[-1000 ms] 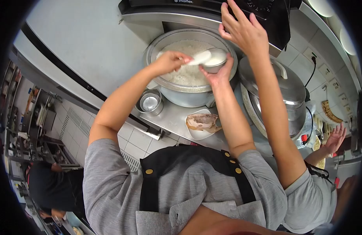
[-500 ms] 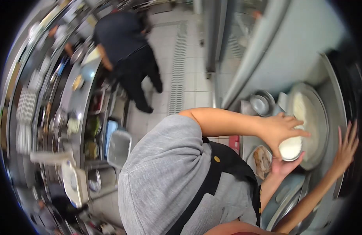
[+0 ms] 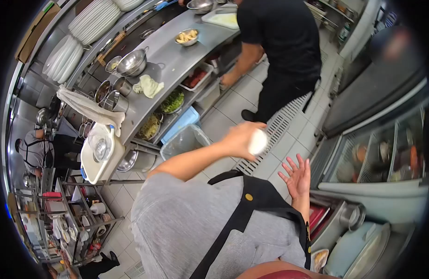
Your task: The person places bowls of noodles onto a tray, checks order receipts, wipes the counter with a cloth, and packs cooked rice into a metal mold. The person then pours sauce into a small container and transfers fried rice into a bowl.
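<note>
Out in front of my body, above the tiled floor, my left hand (image 3: 243, 141) is wrapped round a small bowl of white rice (image 3: 257, 142). To the right of it, my right hand (image 3: 297, 179) is raised with its fingers spread, palm up and nothing in it. The two hands are apart. At the lower right stands the large metal pot (image 3: 347, 249), now partly cut off by the view. Near it are the small metal cups (image 3: 351, 215) and part of the plate with the piece of meat (image 3: 320, 259).
A steel counter (image 3: 172, 60) with metal bowls and a cloth (image 3: 148, 86) runs along the left. A person in black (image 3: 284, 42) bends at its far end. A white tub (image 3: 100, 153) stands at the near end. A glass-fronted fridge (image 3: 381, 153) is on the right.
The view has turned away from the pot toward the counter. The rice bowl has left the pot area and is in one hand; the other hand has let go of it and opened.
</note>
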Motion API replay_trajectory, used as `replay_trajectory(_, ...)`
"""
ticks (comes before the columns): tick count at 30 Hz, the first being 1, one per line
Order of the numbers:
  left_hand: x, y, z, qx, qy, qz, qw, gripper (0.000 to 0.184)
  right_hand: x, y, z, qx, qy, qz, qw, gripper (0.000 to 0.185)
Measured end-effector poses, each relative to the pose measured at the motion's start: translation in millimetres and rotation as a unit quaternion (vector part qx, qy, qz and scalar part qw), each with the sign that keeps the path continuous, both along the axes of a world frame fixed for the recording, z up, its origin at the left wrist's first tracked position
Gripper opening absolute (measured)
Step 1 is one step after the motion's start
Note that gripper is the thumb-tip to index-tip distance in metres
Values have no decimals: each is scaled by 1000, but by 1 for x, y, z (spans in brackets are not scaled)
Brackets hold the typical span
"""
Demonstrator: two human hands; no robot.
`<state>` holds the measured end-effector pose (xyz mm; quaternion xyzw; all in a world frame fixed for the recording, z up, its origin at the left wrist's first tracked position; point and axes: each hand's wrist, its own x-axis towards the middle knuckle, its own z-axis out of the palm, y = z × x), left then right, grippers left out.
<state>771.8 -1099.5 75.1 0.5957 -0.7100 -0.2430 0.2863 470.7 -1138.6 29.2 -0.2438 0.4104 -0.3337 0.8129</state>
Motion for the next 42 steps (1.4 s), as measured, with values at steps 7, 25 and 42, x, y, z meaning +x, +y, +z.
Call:
replay_trajectory(7,316,-49,-38,189,-162,495,832,110,41,2,-49,59,66,-17,996,68)
replay_trajectory(25,75,-62,-296,-104,-28,-232,967,28,-160,84,-35,-205,451,-581,646,22)
replay_trajectory(42,-555,-97,48,-216,168,-646,713,19,-471,291,104,6,676,-723,143,15)
